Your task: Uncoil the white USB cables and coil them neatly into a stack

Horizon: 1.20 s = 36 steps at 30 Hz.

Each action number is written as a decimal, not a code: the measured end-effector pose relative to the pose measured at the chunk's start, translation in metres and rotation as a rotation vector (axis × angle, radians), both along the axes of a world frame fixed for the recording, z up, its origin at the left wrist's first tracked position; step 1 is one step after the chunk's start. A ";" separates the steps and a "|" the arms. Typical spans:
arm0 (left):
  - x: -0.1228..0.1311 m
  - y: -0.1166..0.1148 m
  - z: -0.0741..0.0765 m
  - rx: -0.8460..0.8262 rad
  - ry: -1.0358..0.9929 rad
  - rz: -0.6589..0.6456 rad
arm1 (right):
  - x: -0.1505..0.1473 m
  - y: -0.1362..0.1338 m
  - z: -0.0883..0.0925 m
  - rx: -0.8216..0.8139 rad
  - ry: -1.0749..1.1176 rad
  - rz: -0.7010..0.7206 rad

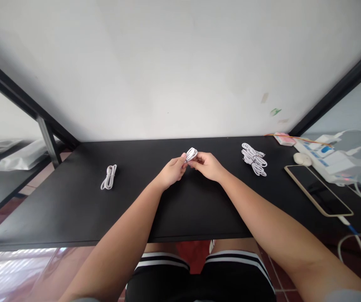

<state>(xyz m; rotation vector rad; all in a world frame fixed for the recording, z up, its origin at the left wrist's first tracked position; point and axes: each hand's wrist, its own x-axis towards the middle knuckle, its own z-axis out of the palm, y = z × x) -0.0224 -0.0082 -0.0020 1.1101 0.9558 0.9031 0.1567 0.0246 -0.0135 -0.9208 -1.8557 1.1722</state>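
Above the middle of the black table, a coiled white cable [192,154] with a dark tie around it is held between my two hands. My left hand [171,171] pinches the tied part from the left. From the right, my right hand [209,165] has its thumb and fingers closed on the coil's other side; its fingertips are partly hidden. Over to the left lies a single bundled white cable [109,177]. A pile of several bundled white cables [254,159] rests to the right of my right hand.
Along the right side are a phone [319,189] with a cable plugged in, a white mouse-like object [302,159], and a power strip [317,155] with chargers and loose cords. Plastic bags [23,156] lie on a shelf at left. A white wall [174,75] stands behind the table [73,209].
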 end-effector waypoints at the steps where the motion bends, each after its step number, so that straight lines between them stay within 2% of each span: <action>1: 0.000 0.000 -0.001 0.005 0.000 0.006 | -0.001 -0.001 0.001 0.006 0.006 0.003; 8: 0.001 0.000 0.000 0.033 -0.025 0.037 | -0.003 -0.006 0.007 0.038 0.038 -0.008; 18: -0.001 0.003 -0.001 0.028 -0.023 0.053 | -0.003 -0.010 0.011 0.184 -0.076 -0.098; 24: -0.002 0.004 -0.001 -0.025 -0.086 0.004 | -0.003 -0.008 0.007 0.103 -0.022 -0.076; 31: -0.001 0.001 0.004 -0.110 -0.225 -0.048 | -0.007 -0.009 0.003 0.208 0.046 -0.118; 36: -0.002 0.001 0.004 -0.133 -0.233 -0.077 | -0.006 -0.008 0.001 0.193 0.047 -0.094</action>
